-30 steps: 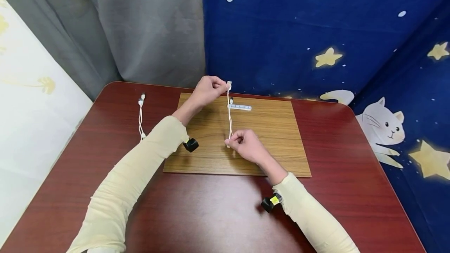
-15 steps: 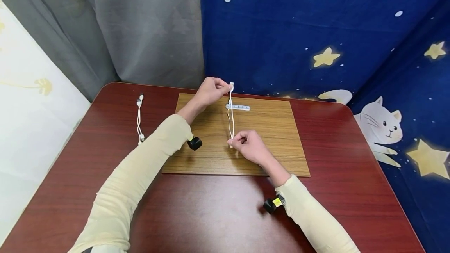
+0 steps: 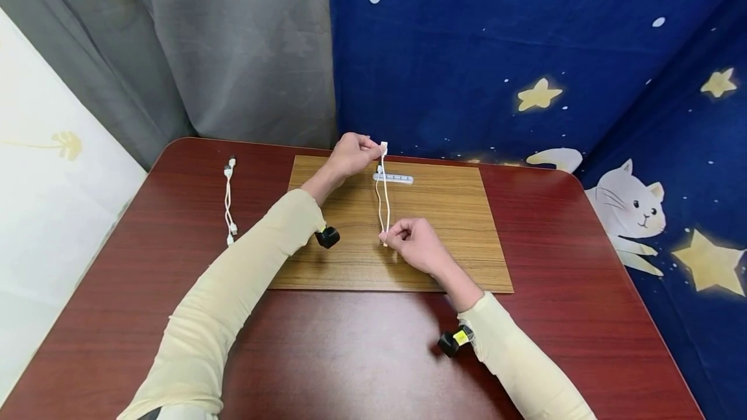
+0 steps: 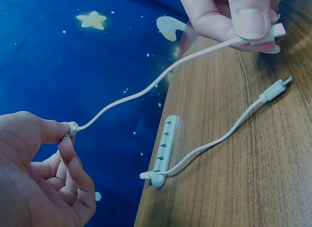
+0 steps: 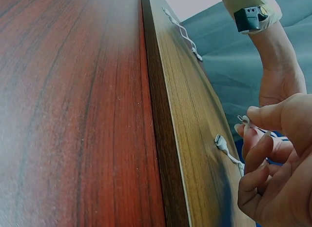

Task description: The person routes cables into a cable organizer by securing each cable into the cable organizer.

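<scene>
A short white USB cable (image 4: 156,84) hangs between both hands over the wooden board. My left hand (image 3: 352,153) pinches its far connector between thumb and finger. At the near end, my right hand (image 3: 415,242) pinches the other connector, whose tip pokes out past the thumb in the left wrist view. Below the held cable, a pale cable clip (image 4: 165,146) with several slots lies near the board's far edge. A second white cable (image 4: 214,141) sits in the clip's end slot, its near connector resting on the board.
More white cables (image 3: 228,203) lie on the red-brown table (image 3: 350,355), left of the wooden board (image 3: 455,225). A grey curtain (image 3: 251,50) and a blue starry curtain (image 3: 443,50) hang behind the table.
My left hand has moved slightly right and lower, still pinching its end. The held cable now stands a little apart from the clipped one. My right hand has barely moved.
</scene>
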